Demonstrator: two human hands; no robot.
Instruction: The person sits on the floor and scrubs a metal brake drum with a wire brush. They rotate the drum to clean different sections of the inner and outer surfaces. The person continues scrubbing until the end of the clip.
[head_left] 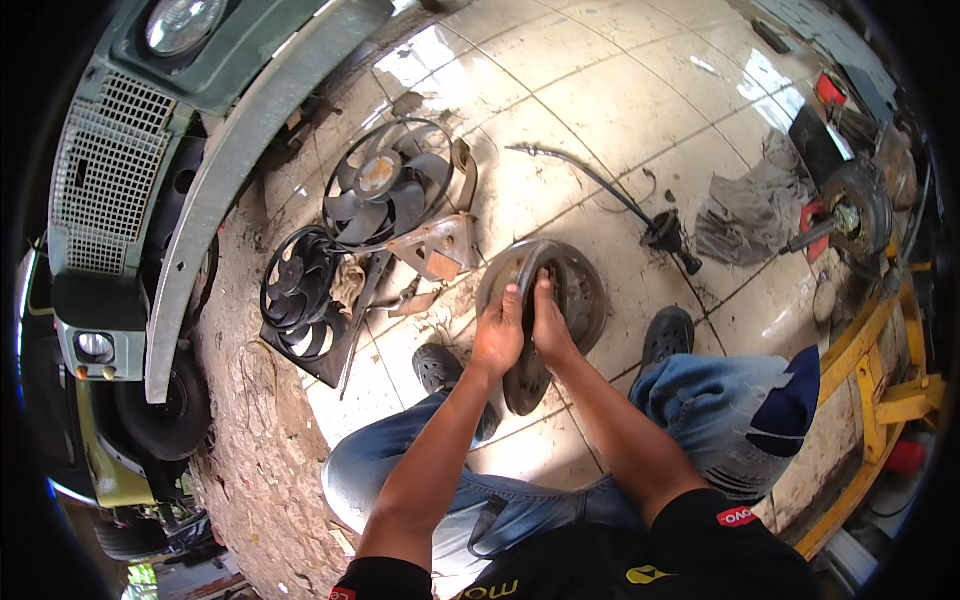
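Between my two hands stands a round, dished, brown-grey metal plate (523, 388), tilted almost edge-on. My left hand (499, 335) presses it from the left and my right hand (552, 325) from the right, thumbs up and fingers partly hidden. Under and behind it, a similar round dished piece (592, 298) lies on the tiles; whether the two are joined I cannot tell. To the left lie a large fan in a ring (380, 190), a smaller black fan (295, 285) and a rusty metal bracket (435, 250).
A black cable with a boot (660, 228) and a grey rag (750, 215) lie ahead to the right. Farther right are a round metal part (860, 215) and a yellow metal frame (885, 400). At left stands a vehicle front with a long grey bumper (220, 170). My shoes flank the plate.
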